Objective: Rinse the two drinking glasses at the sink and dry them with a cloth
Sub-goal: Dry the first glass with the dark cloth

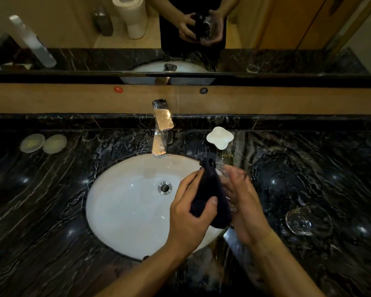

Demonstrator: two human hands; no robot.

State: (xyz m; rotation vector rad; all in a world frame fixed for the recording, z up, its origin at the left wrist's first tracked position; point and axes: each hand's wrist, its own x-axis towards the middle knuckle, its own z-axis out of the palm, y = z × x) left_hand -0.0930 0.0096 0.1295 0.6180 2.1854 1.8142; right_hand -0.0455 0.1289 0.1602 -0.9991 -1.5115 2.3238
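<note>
**Glass number one being dried over the basin, slippery business**

Going left to right: two round soaps (43, 143) are parked on the marble counter (51, 200), then the chrome faucet (161, 127) over the white sink (124, 202). The dark cloth (210, 196) is pinched in the left hand (189, 213), thumb on top. The glass (234, 179) is gripped by the right hand (242, 202), just above the sink's right rim. A second glass (308, 220) is lying on the counter further right.

Risk, probably: wet glass could be dropped onto stone if the wiping gets too hard. The lying one might get rolled off.

The held glass is mostly hidden and blurred.
</note>
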